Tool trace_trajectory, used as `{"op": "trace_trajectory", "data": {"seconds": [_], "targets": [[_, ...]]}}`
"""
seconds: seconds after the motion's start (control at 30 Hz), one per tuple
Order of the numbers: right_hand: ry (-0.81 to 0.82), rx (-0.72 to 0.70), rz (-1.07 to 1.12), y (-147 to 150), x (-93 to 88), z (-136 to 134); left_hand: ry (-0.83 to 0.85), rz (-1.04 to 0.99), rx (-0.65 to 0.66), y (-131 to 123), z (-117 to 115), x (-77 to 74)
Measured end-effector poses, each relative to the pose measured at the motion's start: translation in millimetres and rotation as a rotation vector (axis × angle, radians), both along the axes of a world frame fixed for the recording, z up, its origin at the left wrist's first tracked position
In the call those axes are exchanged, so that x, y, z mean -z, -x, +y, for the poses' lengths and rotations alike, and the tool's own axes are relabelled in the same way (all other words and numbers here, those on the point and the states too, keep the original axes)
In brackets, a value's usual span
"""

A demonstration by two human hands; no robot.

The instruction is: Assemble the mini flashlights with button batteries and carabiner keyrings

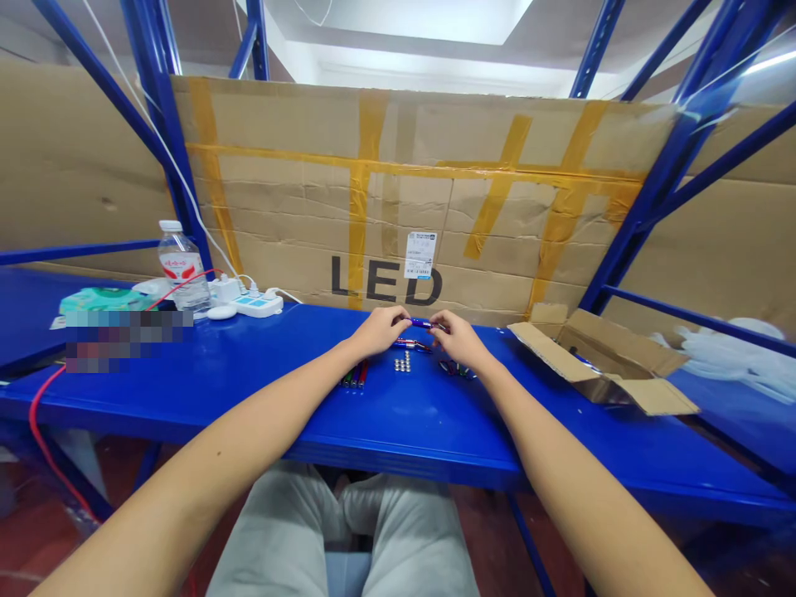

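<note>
My left hand pinches one end of a slim blue metal tube, shaped like a small penlight. At its other end are the closed fingers of my right hand. The tube is held level above the table. Just below it lies a second slim tube, blue and red with a silver part. Nearer to me sits a small cluster of round silver button cells. Several coloured tubes lie side by side, partly hidden by my left forearm. Under my right hand is a tangle of dark clips or cords.
An open cardboard box stands on the blue table at the right. To the left are a water bottle, a white power strip and a green packet. A large cardboard panel closes off the back.
</note>
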State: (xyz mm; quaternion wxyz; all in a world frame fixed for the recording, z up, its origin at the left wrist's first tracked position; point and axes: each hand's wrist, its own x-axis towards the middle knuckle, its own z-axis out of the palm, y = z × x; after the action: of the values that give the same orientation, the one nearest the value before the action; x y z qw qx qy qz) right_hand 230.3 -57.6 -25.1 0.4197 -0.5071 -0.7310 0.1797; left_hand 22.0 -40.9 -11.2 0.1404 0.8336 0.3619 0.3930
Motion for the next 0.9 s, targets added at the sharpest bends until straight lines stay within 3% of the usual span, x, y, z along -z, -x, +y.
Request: {"op": "trace_trajectory", "data": {"seconds": [0.13, 0.33, 0.6, 0.9], "targets": [[0.0, 0.015, 0.011, 1, 0.8, 4, 0.008, 0.016, -0.027, 0, 1, -3.2], [-0.074, 0.108, -0.182, -2, -1.9, 13, 0.032, 0.055, -0.057, 3, 16, -0.3], [-0.116, 0.126, -0.302, 4, 4.8, 23, 0.061, 0.14, -0.1, 6, 38, 9.4], [-0.087, 0.093, -0.419, 11, 12.2, 25, 0.085, 0.238, -0.093, 8, 46, 14.2]]}}
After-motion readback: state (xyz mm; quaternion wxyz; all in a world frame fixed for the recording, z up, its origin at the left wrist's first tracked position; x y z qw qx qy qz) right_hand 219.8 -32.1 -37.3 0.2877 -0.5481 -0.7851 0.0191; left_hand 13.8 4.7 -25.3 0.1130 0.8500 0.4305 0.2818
